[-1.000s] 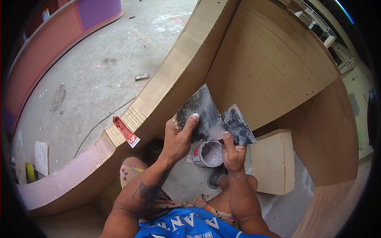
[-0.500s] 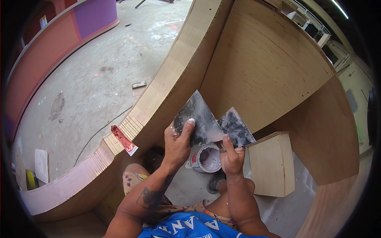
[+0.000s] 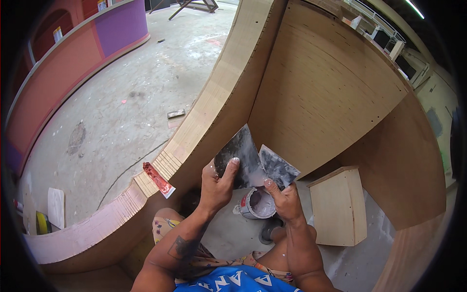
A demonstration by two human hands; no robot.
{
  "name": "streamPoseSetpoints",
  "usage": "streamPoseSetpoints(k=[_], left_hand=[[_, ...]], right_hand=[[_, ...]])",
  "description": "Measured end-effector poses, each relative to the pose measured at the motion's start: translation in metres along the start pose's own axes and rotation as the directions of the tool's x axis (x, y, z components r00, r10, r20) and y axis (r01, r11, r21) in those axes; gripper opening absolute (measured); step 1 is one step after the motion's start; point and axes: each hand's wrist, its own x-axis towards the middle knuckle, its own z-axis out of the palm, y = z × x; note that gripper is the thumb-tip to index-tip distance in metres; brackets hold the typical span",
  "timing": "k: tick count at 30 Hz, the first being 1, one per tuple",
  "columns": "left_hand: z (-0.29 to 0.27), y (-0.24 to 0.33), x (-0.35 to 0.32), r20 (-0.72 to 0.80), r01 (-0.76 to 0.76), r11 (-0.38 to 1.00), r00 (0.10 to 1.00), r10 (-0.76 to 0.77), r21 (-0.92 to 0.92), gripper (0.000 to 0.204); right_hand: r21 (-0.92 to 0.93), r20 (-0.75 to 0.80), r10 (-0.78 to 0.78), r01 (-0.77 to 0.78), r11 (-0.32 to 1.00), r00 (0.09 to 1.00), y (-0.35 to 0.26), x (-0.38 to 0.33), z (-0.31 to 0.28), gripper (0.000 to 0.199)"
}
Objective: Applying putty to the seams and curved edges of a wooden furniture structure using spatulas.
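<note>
My left hand (image 3: 216, 186) pinches the bigger putty-smeared spreader (image 3: 246, 158), thumb on top; my right hand (image 3: 287, 201) grips the smaller spreader (image 3: 278, 167). Both stay near the putty bucket (image 3: 244, 202), probably to catch drips. Red squeeze tube (image 3: 159, 180) sits on the curved wooden rim (image 3: 214, 95), likely for easy reach.

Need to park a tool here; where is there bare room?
The curved plywood rim looks bare beyond its slots, as does most floor between it and the pink counter. Crowded: the slots, where a red tube lies, and by the bucket, where the left hand and right hand hold smeared plates.
</note>
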Motion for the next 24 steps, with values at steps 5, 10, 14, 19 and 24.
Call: streamPoseSetpoints(k=[5,10,14,19,24], left_hand=[[-0.01,0.005,0.003,0.077,0.085,0.996,0.994,-0.082,-0.029,0.02],[-0.007,0.021,0.0,-0.024,0.143,0.974,0.988,-0.15,-0.175,0.024],[-0.009,0.022,0.001,-0.004,0.162,0.965,0.986,-0.167,-0.204,0.025],[-0.009,0.018,0.002,0.019,0.16,0.967,0.987,-0.16,-0.198,0.024],[-0.009,0.021,0.002,0.05,0.172,0.959,0.985,-0.165,-0.226,0.023]], right_hand=[[0.052,0.118,0.01,-0.016,0.999,0.993,0.002,0.002,-0.004,0.027],[-0.053,0.061,-0.118,0.121,0.991,0.991,-0.005,0.004,0.006,0.03],[0.108,-0.053,-0.25,0.254,0.961,0.967,-0.002,0.005,0.015,0.033],[0.224,-0.038,-0.218,0.221,0.949,0.975,0.006,0.002,0.016,0.032],[0.193,-0.117,-0.198,0.218,0.957,0.973,0.004,0.003,0.023,0.033]])
